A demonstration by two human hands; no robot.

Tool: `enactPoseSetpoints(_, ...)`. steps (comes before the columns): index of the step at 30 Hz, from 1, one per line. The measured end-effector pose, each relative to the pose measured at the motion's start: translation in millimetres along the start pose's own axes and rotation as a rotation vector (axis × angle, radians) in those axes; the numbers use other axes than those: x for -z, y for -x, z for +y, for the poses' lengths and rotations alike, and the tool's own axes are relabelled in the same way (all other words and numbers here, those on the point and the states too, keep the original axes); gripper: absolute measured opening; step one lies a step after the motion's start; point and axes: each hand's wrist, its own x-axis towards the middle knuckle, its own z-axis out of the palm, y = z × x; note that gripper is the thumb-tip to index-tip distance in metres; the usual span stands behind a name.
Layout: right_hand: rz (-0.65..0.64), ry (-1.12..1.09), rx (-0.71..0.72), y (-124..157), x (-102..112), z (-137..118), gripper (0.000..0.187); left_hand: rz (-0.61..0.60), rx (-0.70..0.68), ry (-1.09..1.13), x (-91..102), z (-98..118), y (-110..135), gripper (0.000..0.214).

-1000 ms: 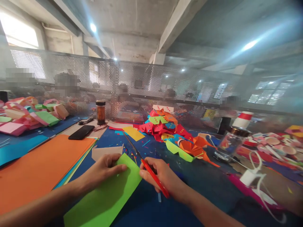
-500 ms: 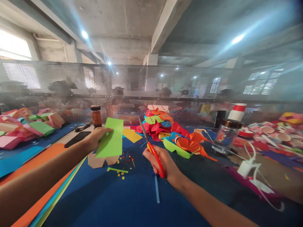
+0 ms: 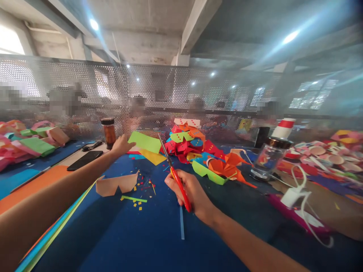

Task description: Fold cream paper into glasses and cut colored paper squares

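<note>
A light green sheet of paper [image 3: 146, 142] lies nearly flat, partly over a yellow sheet [image 3: 154, 156]. My left hand [image 3: 122, 145] reaches to its left edge, fingers apart, one fingertip at the near corner. In front of me my right hand [image 3: 188, 189] grips red-handled scissors [image 3: 181, 189], blades together and tilted up to the left. A beige paper cut-out with a notch [image 3: 116, 184] stands on the blue tabletop [image 3: 136, 238]. Beside it are a thin green strip [image 3: 134, 199] and small yellow and red scraps [image 3: 140, 208]. Below my right hand lies a pale blue strip [image 3: 182, 224].
A heap of coloured paper shapes [image 3: 184, 145] sits at the back centre. On the left are a phone [image 3: 85, 160], a brown jar [image 3: 108, 134] and stacked coloured sheets [image 3: 42, 241]. To the right stand a glass jar [image 3: 266, 162] and a purple power strip with white cables [image 3: 300, 219].
My left hand has moved away from me with the green sheet, which has gone from upright to nearly flat over the yellow one. The beige cut-out is uncovered. My right hand still holds the scissors.
</note>
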Motion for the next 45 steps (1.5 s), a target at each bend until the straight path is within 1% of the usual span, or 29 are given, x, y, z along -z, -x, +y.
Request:
enactPoseSetpoints(2, -0.008, -0.001, 0.0, 0, -1, -1, 0.027, -0.05, -0.124, -0.174, 5.7, -1, 24, 0.023)
enactPoseSetpoints(4, -0.018, 0.01, -0.002, 1, -3, -2, 0.027, -0.16, -0.221, -0.33, 8.5, -4, 54, 0.013)
enactPoseSetpoints(6, -0.031, 0.024, -0.004, 1, -5, -3, 0.027, -0.299, -0.282, -0.459, 9.9, -8, 86, 0.004)
enactPoseSetpoints(7, -0.038, 0.029, -0.002, 1, -6, -3, 0.027, -0.36, -0.312, -0.501, 10.5, -10, 101, 0.001)
enactPoseSetpoints(8, -0.044, 0.031, -0.001, 1, -6, -3, 0.027, -0.421, -0.365, -0.564, 11.3, -13, 115, 0.004)
enactPoseSetpoints(9, -0.051, 0.035, 0.0, 1, -7, -4, 0.026, -0.511, -0.519, -0.745, 12.1, -15, 126, 0.011)
enactPoseSetpoints(10, -0.058, 0.039, -0.002, 2, -8, -4, 0.026, -0.574, -0.64, -0.908, 13.0, -17, 135, 0.015)
enactPoseSetpoints(11, -0.065, 0.041, -0.005, 2, -8, -4, 0.025, -0.594, -0.709, -1.031, 13.7, -19, 141, 0.016)
enactPoseSetpoints(13, -0.075, 0.044, -0.015, 2, -8, -4, 0.025, -0.604, -0.786, -1.209, 14.3, -20, 147, 0.015)
enactPoseSetpoints(15, -0.08, 0.051, -0.018, 2, -9, -4, 0.024, -0.589, -0.811, -1.288, 13.5, -19, 147, 0.013)
enactPoseSetpoints(21, -0.081, 0.087, -0.029, 2, -8, -5, 0.022, -0.612, -0.886, -1.397, 5.5, -17, 142, 0.019)
enactPoseSetpoints(23, -0.088, 0.09, -0.031, 3, -8, -6, 0.024, -0.596, -0.924, -1.415, 3.5, -19, 143, 0.02)
enactPoseSetpoints(25, -0.092, 0.088, -0.03, 4, -9, -7, 0.025, -0.57, -0.949, -1.381, 2.6, -21, 145, 0.021)
enactPoseSetpoints(28, -0.096, 0.081, -0.028, 4, -10, -6, 0.024, -0.554, -0.932, -1.328, 2.5, -18, 147, 0.025)
enactPoseSetpoints(32, -0.099, 0.089, -0.022, 3, -10, -2, 0.019, -0.541, -0.834, -1.315, 4.1, -14, 151, 0.021)
enactPoseSetpoints(33, -0.095, 0.089, -0.024, 2, -10, -1, 0.02, -0.511, -0.785, -1.288, 4.7, -14, 151, 0.018)
enactPoseSetpoints(35, -0.088, 0.08, -0.029, 1, -9, -1, 0.022, -0.413, -0.636, -1.18, 5.6, -13, 152, 0.014)
enactPoseSetpoints(37, -0.084, 0.065, -0.039, 1, -10, -1, 0.024, -0.338, -0.462, -1.003, 5.1, -12, 153, 0.012)
enactPoseSetpoints(38, -0.084, 0.056, -0.046, 1, -10, -2, 0.025, -0.337, -0.384, -0.902, 4.1, -10, 155, 0.011)
enactPoseSetpoints(39, -0.088, 0.045, -0.053, 1, -11, -2, 0.027, -0.357, -0.322, -0.799, 2.6, -7, 156, 0.01)
enactPoseSetpoints(42, -0.104, -0.003, -0.077, 1, -14, -3, 0.03, -0.507, -0.174, -0.508, -3.9, 0, 163, 0.008)
enactPoseSetpoints(43, -0.111, -0.015, -0.082, 2, -14, -3, 0.031, -0.559, -0.13, -0.434, -6.2, 1, 166, 0.007)
enactPoseSetpoints(45, -0.121, -0.015, -0.079, 3, -15, -3, 0.031, -0.616, -0.078, -0.349, -10.2, 1, 170, 0.005)
